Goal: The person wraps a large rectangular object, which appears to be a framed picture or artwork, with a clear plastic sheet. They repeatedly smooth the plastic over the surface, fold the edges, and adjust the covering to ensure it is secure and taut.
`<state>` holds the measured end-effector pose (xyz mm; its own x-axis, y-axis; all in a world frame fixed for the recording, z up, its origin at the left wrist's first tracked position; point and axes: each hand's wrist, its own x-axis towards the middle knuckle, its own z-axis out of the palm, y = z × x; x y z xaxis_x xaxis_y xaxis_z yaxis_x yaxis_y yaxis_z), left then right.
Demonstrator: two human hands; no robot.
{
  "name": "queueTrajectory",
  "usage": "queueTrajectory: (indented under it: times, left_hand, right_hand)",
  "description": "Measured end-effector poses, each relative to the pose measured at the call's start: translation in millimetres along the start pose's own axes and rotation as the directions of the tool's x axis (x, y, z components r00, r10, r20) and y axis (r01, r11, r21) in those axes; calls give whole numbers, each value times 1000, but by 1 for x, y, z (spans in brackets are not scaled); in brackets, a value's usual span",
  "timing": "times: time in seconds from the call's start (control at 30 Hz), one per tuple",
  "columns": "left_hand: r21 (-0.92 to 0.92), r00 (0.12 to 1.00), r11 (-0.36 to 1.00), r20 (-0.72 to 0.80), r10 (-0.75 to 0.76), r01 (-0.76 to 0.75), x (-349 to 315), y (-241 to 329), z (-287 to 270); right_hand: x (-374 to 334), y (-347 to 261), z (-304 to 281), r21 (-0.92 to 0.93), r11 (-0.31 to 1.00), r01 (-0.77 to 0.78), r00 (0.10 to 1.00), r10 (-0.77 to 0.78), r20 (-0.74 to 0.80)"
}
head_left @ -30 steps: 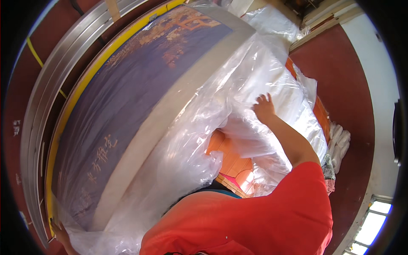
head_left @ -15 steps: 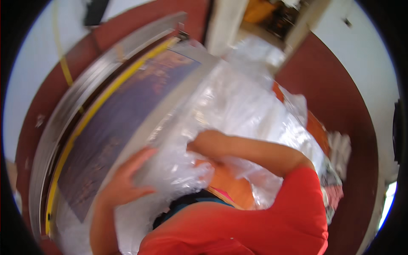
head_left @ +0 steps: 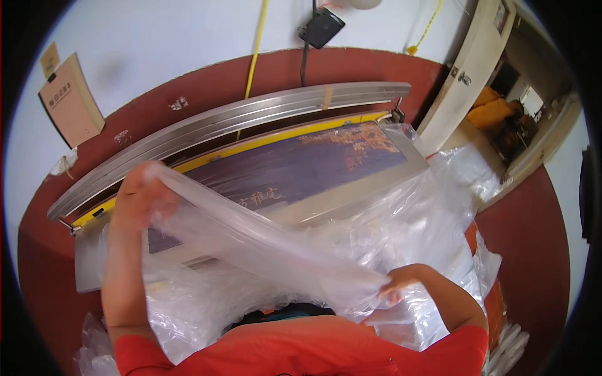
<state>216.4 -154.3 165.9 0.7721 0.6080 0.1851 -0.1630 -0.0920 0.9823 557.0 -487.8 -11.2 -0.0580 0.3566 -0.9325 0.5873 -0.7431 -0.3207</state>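
A clear plastic bag is stretched between my two hands above a pile of more plastic film. My left hand is raised and grips one end of the bag. My right hand is lower, close to my chest, and pinches the other end. Behind the bag lies a large flat machine bed with a dark purple printed surface and a yellow strip along its far edge.
Curved metal rails run behind the machine bed. A heap of crumpled clear plastic spreads to the right. A brown clipboard hangs on the white wall. An open doorway is at the upper right.
My left hand has come up and taken hold of a plastic bag. My right hand has drawn back from the pile toward my chest. The view has swung up toward the wall.
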Motion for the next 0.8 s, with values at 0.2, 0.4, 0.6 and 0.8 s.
queueTrajectory:
  times: [0.2,0.4,0.6,0.8]
  left_hand:
    - [954,969,-291,129,210,-64,63,-12,-52]
    - [985,669,29,-136,731,168,62,-56,-140]
    - [110,825,891,-441,-353,440,-14,-135,-168]
    - [59,793,998,-608,43,-9,-101,-93,-186]
  right_hand:
    - [-149,51,-106,-275,814,512,-486,10,-874]
    - [-133,-57,-54,-654,545,524,-723,-122,-680]
    - [9,-66,14,-556,810,187,974,-225,0]
    - [55,-205,-60,-619,613,491,207,-772,-601]
